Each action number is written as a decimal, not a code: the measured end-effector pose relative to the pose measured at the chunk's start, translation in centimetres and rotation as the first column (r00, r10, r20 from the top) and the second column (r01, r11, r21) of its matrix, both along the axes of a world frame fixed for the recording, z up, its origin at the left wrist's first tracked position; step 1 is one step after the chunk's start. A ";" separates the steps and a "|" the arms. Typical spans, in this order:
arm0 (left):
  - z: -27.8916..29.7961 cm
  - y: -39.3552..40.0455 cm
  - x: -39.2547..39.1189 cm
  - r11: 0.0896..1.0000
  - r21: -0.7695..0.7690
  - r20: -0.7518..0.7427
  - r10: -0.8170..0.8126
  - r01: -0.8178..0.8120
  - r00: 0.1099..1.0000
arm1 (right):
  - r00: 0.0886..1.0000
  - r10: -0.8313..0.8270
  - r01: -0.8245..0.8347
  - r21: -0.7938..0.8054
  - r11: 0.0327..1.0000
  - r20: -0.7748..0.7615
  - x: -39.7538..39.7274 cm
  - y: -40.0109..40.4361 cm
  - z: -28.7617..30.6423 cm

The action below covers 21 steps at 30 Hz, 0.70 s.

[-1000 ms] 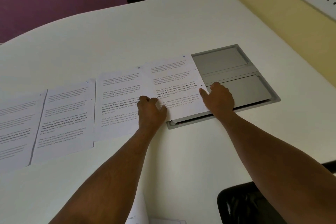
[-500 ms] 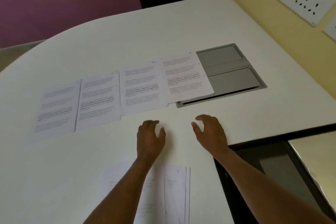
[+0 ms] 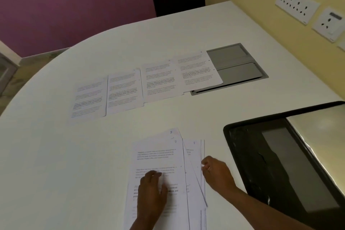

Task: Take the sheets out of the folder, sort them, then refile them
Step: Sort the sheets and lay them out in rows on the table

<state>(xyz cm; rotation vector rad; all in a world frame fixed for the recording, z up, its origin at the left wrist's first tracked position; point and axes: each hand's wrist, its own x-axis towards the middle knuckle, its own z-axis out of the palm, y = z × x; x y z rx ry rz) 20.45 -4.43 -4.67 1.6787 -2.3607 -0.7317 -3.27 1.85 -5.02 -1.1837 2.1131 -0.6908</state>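
White table [image 3: 186, 33] first, where we see four sheets [image 3: 160, 83] in a row; nearer us, the loose stack [image 3: 160, 155]. Our left hand [image 3: 152, 192] lies flat on it, fingers relaxed; our right hand [image 3: 217, 174] curls at its edge, grasp unclear.

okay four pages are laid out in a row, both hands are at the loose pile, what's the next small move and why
Probably lift the top white printed sheet off the fanned pile: the left hand rests flat on it, the right hand is at the pile's right edge, and the row of four sheets looks unfinished.
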 end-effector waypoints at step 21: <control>-0.2 2.4 -2.3 0.974 0.145 0.240 -0.204 0.173 0.949 | 0.999 0.001 0.018 0.381 0.924 -0.050 4.2 0.9 2.5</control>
